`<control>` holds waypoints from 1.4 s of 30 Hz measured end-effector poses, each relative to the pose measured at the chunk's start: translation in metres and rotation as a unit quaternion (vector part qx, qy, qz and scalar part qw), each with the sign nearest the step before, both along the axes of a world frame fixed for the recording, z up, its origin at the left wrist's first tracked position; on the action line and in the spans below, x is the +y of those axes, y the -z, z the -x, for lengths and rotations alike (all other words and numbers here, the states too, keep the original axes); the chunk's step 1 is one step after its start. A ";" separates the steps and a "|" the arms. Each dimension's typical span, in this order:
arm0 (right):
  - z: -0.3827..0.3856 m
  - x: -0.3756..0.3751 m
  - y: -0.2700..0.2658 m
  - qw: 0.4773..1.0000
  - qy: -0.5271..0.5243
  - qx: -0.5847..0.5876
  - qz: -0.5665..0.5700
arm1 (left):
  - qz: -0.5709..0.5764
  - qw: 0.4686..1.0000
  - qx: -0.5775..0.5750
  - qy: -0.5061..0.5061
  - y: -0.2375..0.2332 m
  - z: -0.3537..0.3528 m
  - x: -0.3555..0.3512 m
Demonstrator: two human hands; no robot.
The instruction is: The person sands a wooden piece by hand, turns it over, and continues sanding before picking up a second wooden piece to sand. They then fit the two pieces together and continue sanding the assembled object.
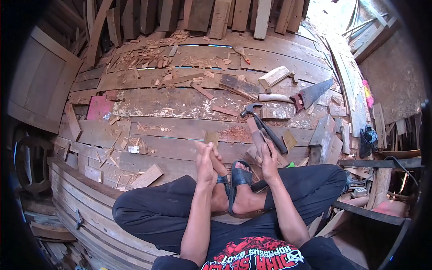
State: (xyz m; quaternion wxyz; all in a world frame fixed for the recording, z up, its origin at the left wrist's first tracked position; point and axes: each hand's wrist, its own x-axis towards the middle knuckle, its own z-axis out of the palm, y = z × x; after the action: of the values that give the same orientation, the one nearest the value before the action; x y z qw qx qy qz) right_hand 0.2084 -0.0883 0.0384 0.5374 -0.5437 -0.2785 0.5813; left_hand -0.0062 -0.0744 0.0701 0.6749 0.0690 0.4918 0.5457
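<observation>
Gripping a narrow wooden piece [257,138] in the right hand [268,162], its far end sticking out just beside the hammer [271,134]. Left hand [206,164] is pinching a flat tan piece [211,137], material unclear. Wood is looking light, stiff, probably not slippery; mid-length hold should be working, edges possibly splintering.
</observation>
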 end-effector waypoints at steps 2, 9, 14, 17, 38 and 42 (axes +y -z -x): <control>0.005 -0.005 -0.012 0.999 -0.019 -0.014 -0.029 | 0.035 0.999 -0.012 0.010 0.001 0.002 -0.003; 0.017 -0.036 0.028 0.996 0.025 -0.045 0.076 | 0.038 0.999 -0.004 -0.013 -0.006 -0.005 0.002; 0.018 -0.033 0.034 0.993 0.012 -0.070 0.098 | 0.069 0.996 -0.047 -0.024 -0.008 -0.005 0.007; 0.012 -0.030 0.040 0.989 -0.017 -0.121 0.084 | 0.080 0.989 -0.121 0.036 0.021 0.007 0.003; 0.012 -0.029 0.078 0.988 -0.036 -0.139 0.059 | 0.080 0.968 -0.185 -0.151 0.044 0.007 0.005; 0.026 -0.027 0.037 0.993 -0.021 -0.066 0.096 | 0.076 0.958 -0.199 -0.192 0.049 0.003 0.010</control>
State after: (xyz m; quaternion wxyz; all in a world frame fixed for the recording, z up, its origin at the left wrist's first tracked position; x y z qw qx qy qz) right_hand 0.1826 -0.1152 0.0014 0.4508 -0.6244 -0.2674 0.5792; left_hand -0.0097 -0.0646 0.0214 0.6448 -0.1880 0.3915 0.6289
